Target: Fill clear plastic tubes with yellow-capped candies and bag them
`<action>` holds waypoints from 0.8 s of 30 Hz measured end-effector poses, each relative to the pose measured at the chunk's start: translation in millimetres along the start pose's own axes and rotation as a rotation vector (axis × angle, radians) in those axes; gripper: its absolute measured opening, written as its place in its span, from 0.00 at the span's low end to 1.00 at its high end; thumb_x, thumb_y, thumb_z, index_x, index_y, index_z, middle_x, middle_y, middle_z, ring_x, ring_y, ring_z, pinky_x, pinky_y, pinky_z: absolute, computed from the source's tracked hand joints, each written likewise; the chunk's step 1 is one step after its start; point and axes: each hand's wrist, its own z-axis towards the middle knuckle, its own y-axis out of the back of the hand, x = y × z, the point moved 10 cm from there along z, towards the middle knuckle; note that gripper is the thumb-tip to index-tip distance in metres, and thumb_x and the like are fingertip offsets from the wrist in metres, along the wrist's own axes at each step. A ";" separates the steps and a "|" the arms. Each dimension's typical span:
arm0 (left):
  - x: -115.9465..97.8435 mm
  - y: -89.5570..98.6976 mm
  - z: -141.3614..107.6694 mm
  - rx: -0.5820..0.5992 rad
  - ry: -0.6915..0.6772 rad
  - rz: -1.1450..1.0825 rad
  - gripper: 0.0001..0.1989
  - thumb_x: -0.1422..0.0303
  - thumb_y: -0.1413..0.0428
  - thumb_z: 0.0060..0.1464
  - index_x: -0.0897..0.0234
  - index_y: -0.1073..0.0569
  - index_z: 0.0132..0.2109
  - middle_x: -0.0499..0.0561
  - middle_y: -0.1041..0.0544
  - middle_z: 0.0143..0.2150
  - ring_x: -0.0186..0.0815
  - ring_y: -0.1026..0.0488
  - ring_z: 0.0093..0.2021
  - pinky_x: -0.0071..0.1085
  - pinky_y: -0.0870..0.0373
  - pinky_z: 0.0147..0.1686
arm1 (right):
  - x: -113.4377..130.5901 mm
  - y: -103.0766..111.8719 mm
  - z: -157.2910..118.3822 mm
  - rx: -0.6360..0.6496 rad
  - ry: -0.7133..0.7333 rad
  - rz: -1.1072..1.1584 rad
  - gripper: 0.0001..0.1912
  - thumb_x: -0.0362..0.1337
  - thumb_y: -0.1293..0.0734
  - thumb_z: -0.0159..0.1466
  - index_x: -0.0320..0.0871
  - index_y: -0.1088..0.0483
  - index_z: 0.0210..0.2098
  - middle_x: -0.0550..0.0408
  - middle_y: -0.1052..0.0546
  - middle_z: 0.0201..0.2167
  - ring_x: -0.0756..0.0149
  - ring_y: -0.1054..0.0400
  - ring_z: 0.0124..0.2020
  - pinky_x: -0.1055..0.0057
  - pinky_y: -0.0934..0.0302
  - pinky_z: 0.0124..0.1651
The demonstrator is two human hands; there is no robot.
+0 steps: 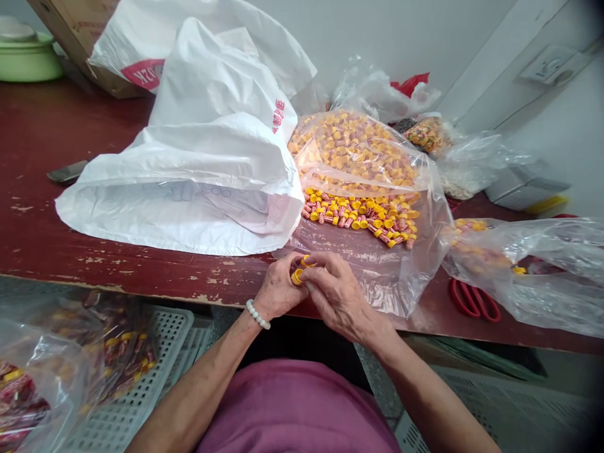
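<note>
My left hand (279,288), with a pale bead bracelet at the wrist, is closed around small yellow-rimmed pieces (297,277) near the table's front edge. The fingers of my right hand (336,290) meet it from the right, pinched at the same yellow pieces. How many pieces are held is partly hidden by the fingers. Just beyond my hands, a clear plastic bag (396,277) lies open with a heap of small red-patterned pieces with yellow ends (358,212). To the left lies a large white sack (189,163), its mouth facing me, with clear items inside.
Red-handled scissors (474,301) lie at the right, beside another clear bag (542,277). A dark blade (68,173) pokes out left of the sack. Filled bags and a white perforated crate (170,333) are below left. A green basin (31,60) stands back left.
</note>
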 end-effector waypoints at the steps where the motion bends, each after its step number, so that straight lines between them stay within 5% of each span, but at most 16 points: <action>1: 0.4 -2.1 0.7 0.013 0.004 -0.018 0.13 0.75 0.45 0.41 0.66 0.30 0.38 0.49 0.24 0.33 0.33 0.28 0.32 0.28 0.33 0.34 | 0.5 -3.6 -2.1 0.011 -0.013 -0.025 0.11 0.31 0.42 0.65 0.46 0.33 0.44 0.50 0.34 0.50 0.61 0.40 0.52 0.59 0.45 0.54; 5: 7.7 -2.8 5.2 0.010 0.055 -0.113 0.16 0.78 0.45 0.37 0.67 0.30 0.39 0.48 0.25 0.32 0.32 0.30 0.30 0.26 0.34 0.30 | -27.1 5.9 0.8 -0.055 -0.068 0.020 0.12 0.35 0.44 0.66 0.47 0.32 0.44 0.50 0.35 0.50 0.63 0.39 0.52 0.62 0.42 0.53; 10: 32.8 1.2 4.1 0.000 0.226 -0.290 0.20 0.78 0.45 0.35 0.68 0.31 0.41 0.46 0.27 0.29 0.31 0.30 0.27 0.25 0.35 0.26 | -159.5 79.2 -27.0 -0.404 -0.542 -0.436 0.11 0.34 0.43 0.62 0.39 0.31 0.38 0.42 0.30 0.38 0.54 0.37 0.45 0.54 0.41 0.48; 13: 34.4 1.7 1.7 0.019 0.224 -0.270 0.19 0.78 0.45 0.35 0.69 0.32 0.41 0.47 0.27 0.30 0.32 0.30 0.28 0.26 0.35 0.27 | -218.8 96.9 -56.9 -0.409 -0.760 -0.575 0.09 0.33 0.41 0.58 0.36 0.32 0.35 0.35 0.30 0.39 0.46 0.39 0.46 0.48 0.44 0.47; 15: 28.2 4.0 1.6 0.009 0.164 -0.183 0.18 0.78 0.46 0.35 0.68 0.31 0.39 0.47 0.27 0.30 0.32 0.31 0.29 0.27 0.34 0.30 | -230.6 93.9 -64.9 -0.383 -0.780 -0.534 0.09 0.33 0.42 0.59 0.36 0.32 0.33 0.35 0.29 0.37 0.47 0.37 0.44 0.48 0.43 0.47; 19: 8.1 2.2 1.5 0.016 -0.001 -0.014 0.20 0.80 0.48 0.35 0.67 0.32 0.41 0.49 0.26 0.35 0.33 0.30 0.35 0.28 0.34 0.37 | -185.8 69.6 -46.6 -0.323 -0.652 -0.281 0.13 0.39 0.43 0.64 0.39 0.31 0.39 0.47 0.26 0.34 0.60 0.33 0.36 0.60 0.37 0.42; 24: -1.8 -8.4 -0.7 0.078 -0.056 0.102 0.22 0.81 0.50 0.36 0.66 0.32 0.43 0.51 0.26 0.37 0.35 0.29 0.36 0.30 0.34 0.38 | -61.0 32.3 5.3 -0.179 -0.196 0.098 0.10 0.38 0.40 0.65 0.45 0.30 0.42 0.52 0.28 0.38 0.67 0.32 0.40 0.69 0.37 0.42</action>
